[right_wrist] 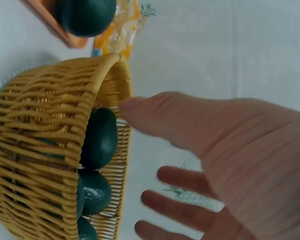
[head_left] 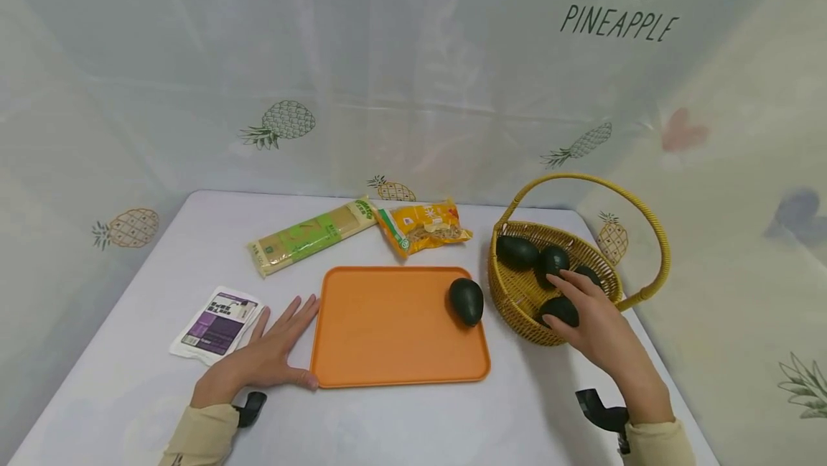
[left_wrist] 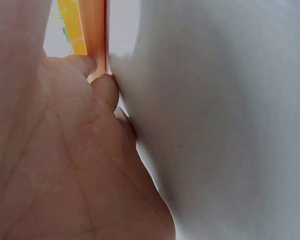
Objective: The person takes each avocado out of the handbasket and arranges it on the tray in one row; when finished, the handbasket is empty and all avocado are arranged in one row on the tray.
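While one basket [head_left: 515,317] near the tabletop's [head_left: 400,426] right edge holds four avocados [head_left: 516,253], and one tray [head_left: 381,326] another, right hand [head_left: 601,326] and left hand [head_left: 263,357] spread wide; three packets [head_left: 426,229] lie leftward.

On the white desk [head_left: 400,423], a long green-and-tan pack [head_left: 315,235] lies aslant toward the back, its upper end right up against an orange-yellow bag [head_left: 423,227], while a white packet [head_left: 218,326] with a purple label lies nearer the left edge. Behind stands a pale curtain [head_left: 413,57] printed with pineapple drawings [head_left: 288,120], the lettering "PINEAPPLE" [head_left: 620,24], a reddish heart [head_left: 683,130] and a bluish-grey one at far right.
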A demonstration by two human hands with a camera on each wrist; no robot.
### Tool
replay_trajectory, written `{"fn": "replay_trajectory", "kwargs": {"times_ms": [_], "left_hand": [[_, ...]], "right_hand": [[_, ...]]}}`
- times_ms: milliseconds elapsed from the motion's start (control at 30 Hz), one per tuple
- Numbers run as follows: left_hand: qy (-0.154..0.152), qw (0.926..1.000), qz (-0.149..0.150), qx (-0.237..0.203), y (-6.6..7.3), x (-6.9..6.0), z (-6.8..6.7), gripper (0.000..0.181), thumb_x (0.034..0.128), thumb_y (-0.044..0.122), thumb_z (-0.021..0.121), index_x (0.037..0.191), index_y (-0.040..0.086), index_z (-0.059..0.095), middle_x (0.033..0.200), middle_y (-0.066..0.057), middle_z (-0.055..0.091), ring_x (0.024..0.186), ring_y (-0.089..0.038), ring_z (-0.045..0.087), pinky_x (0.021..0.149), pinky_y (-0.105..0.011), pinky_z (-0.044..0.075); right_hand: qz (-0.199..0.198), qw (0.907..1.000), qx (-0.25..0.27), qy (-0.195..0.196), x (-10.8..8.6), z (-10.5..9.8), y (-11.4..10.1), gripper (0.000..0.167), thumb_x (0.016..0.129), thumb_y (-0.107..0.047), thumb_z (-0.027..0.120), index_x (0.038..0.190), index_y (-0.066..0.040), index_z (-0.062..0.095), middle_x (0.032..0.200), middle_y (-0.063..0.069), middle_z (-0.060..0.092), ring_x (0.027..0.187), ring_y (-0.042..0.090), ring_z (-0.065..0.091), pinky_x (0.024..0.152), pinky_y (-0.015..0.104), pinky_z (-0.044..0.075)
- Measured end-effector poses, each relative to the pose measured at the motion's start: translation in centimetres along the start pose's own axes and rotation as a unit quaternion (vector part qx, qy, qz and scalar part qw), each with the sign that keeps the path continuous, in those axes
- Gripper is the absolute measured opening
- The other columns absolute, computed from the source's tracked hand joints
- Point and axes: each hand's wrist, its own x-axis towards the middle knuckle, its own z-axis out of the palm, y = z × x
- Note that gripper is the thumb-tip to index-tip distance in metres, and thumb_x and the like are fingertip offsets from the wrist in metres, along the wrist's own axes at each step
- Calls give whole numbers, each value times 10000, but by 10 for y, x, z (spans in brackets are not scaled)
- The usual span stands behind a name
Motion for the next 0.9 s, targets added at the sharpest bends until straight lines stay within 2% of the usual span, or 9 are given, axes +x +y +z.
{"fn": "replay_trajectory", "kwargs": {"times_ms": [167,367,567,700,900], "left_hand": [[26,9999,103,-84,2,-1,-2,1408,655,607,954,1724,115,181,1816,-161,131,1670,-488,23,1269,-770,-163],[60,9999,140,-78,2,-1,-1,1415,647,630,946,1724,120,182,1813,-164,145,1667,-491,35,1266,-774,-157],[173,9993,310,-76,-2,-2,1,1410,651,623,946,1727,141,174,1804,-189,156,1655,-499,54,1256,-783,-150],[91,9997,214,-114,-1,-3,2,1427,650,622,950,1733,158,145,1814,-164,137,1667,-490,36,1262,-774,-160],[-28,9999,110,-62,2,-2,-2,1415,668,604,952,1736,177,127,1822,-150,104,1675,-479,2,1271,-760,-175]], "right_hand": [[340,9984,-291,-337,2,4,11,664,830,-171,926,1376,88,651,1423,363,595,1263,588,598,954,697,580],[666,9944,-255,-775,9,10,20,690,827,-241,931,1310,165,653,1371,406,605,1235,602,612,997,698,562],[962,9852,-390,-1364,20,10,29,776,828,-303,928,1303,223,614,1333,456,588,1203,613,614,987,685,570],[1108,9792,-422,-1645,25,11,32,771,826,-283,930,1292,238,604,1332,466,575,1184,593,623,985,671,578],[1199,9747,-411,-1841,28,17,33,737,828,-248,930,1293,223,606,1296,443,604,1164,575,636,975,660,587]]}}
